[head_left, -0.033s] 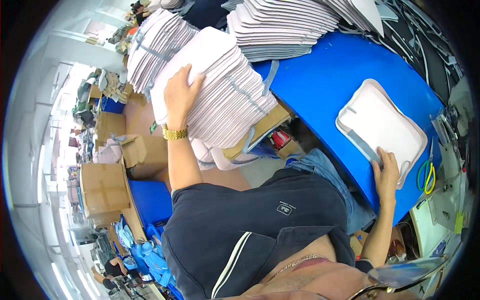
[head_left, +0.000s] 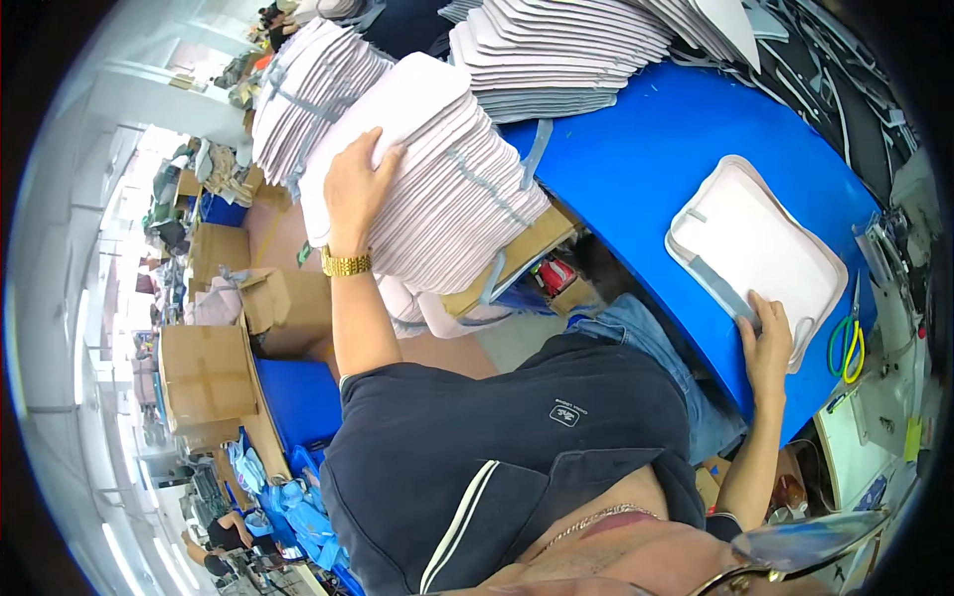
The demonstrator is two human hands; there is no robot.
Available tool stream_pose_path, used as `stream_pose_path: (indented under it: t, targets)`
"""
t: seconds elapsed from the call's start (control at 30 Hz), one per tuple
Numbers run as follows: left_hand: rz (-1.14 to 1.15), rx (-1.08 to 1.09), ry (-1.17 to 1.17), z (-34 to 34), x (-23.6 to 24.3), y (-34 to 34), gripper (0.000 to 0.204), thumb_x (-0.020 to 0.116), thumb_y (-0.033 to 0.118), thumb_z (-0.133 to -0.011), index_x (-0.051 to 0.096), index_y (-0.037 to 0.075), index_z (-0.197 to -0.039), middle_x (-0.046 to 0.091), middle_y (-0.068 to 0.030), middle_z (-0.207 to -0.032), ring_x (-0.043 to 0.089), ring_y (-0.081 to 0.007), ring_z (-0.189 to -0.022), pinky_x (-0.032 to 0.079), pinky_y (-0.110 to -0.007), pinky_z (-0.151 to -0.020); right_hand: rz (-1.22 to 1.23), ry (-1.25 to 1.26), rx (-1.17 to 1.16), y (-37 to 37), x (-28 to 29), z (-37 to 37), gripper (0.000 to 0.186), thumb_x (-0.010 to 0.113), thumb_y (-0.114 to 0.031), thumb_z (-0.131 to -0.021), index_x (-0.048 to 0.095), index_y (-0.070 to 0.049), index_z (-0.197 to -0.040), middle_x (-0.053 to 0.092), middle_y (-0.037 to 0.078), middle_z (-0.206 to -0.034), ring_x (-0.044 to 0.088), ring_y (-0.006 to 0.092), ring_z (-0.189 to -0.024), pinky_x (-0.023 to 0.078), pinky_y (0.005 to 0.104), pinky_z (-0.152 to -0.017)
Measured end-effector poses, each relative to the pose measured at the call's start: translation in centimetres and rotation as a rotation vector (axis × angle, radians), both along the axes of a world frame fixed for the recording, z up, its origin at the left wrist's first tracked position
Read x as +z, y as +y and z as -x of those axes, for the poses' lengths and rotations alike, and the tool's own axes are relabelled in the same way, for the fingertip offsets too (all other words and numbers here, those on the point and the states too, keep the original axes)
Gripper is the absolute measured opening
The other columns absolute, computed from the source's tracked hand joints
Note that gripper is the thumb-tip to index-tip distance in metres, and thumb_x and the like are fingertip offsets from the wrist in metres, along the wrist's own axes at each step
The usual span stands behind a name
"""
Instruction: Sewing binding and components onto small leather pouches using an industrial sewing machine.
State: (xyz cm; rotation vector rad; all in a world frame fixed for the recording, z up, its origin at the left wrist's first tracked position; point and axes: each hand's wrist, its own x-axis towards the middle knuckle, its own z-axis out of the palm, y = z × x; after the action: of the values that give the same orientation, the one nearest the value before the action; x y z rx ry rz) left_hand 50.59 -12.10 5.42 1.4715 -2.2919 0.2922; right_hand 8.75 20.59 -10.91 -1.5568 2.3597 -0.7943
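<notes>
My left hand (head_left: 356,189), wearing a gold watch, lies on the stack of pale pink fabric panels (head_left: 447,189), fingers stretched out and thumb apart. Grey strips bind this stack. On the blue table my right hand (head_left: 765,343) is closed at the near edge of a pale pink panel (head_left: 760,238) with rounded corners and a banded rim. A grey strip (head_left: 720,286) runs along that panel's left edge, ending by my right thumb and forefinger. The undersides of the right fingers are hidden.
Scissors with green and yellow handles (head_left: 847,350) lie right of the panel. More panel stacks (head_left: 561,50) stand at the table's far side, beside another tied bundle (head_left: 308,94). Dark and grey strips (head_left: 825,60) pile at the far right. Cardboard boxes (head_left: 207,370) stand at left.
</notes>
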Motion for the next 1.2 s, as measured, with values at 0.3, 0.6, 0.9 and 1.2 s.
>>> stream_pose_path:
  t: [0.3, 0.6, 0.9, 1.2]
  targets:
    - [0.471, -0.286, 0.838, 4.5, 4.0, -0.6, 0.02, 0.064, 0.016, -0.095, 0.064, -0.004, -0.095, 0.062, -0.0056, -0.079, 0.052, -0.0117, -0.067, 0.044, -0.028, -0.061, 0.169, -0.064, -0.054, 0.6, -1.1, 0.0, 0.028, 0.069, -0.007, -0.082, 0.066, -0.002, -0.109, 0.057, 0.014, -0.089, 0.059, 0.0306, -0.082, 0.048, 0.0377, -0.075]
    - [-0.985, -0.657, 1.333, 25.4, -5.2, 3.8, 0.026, 0.064, 0.016, -0.095, 0.061, -0.008, -0.104, 0.068, -0.015, -0.092, 0.072, -0.0259, -0.078, 0.06, -0.031, -0.061, 0.456, -0.005, -0.163, 0.6, 1.6, -0.8, 0.034, 0.071, -0.008, -0.08, 0.065, -0.002, -0.113, 0.062, 0.015, -0.096, 0.061, 0.0305, -0.089, 0.05, 0.038, -0.078]
    - [-1.78, -0.581, 1.321, 33.0, -15.4, 14.6, 0.024, 0.059, 0.018, -0.098, 0.062, -0.005, -0.103, 0.07, -0.0145, -0.096, 0.071, -0.0238, -0.084, 0.061, -0.033, -0.074, 0.502, 0.363, -0.11, -1.4, 4.7, 0.5, 0.031, 0.07, -0.008, -0.074, 0.067, -0.006, -0.105, 0.062, 0.008, -0.096, 0.058, 0.0282, -0.091, 0.047, 0.0414, -0.079]
    - [-0.5, -1.292, 0.213, 30.8, -18.0, 15.7, 0.021, 0.068, 0.015, -0.086, 0.066, 0.002, -0.101, 0.064, -0.0119, -0.107, 0.058, -0.0309, -0.103, 0.044, -0.042, -0.092, 0.421, 0.289, -0.101, -0.9, 1.1, 3.6, 0.01, 0.062, -0.01, -0.079, 0.066, -0.007, -0.088, 0.056, 0.008, -0.08, 0.057, 0.029, -0.079, 0.045, 0.0412, -0.069]
